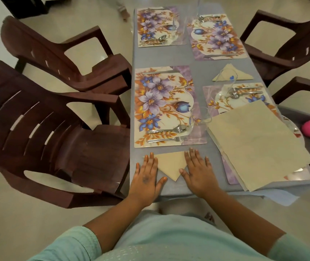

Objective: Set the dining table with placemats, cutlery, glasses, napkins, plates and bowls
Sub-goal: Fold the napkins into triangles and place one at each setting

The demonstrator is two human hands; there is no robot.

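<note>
Head view showed the beige triangular folded paper napkin [170, 165] at lower centre of the bench [203, 155], point toward the person, pressed between flat, straight-fingered left hand [147, 176] and right hand [197, 171], equally near.

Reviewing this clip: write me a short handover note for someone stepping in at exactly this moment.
Left hand and right hand lie flat, pressing the folded napkin on the table edge.
Done: four placemats down, cutlery on each; another folded napkin lies by the near right placemat; glasses stand at the settings.
Left: place this napkin, fold more from the napkin stack, then bring plates and bowls; none on the table.
</note>
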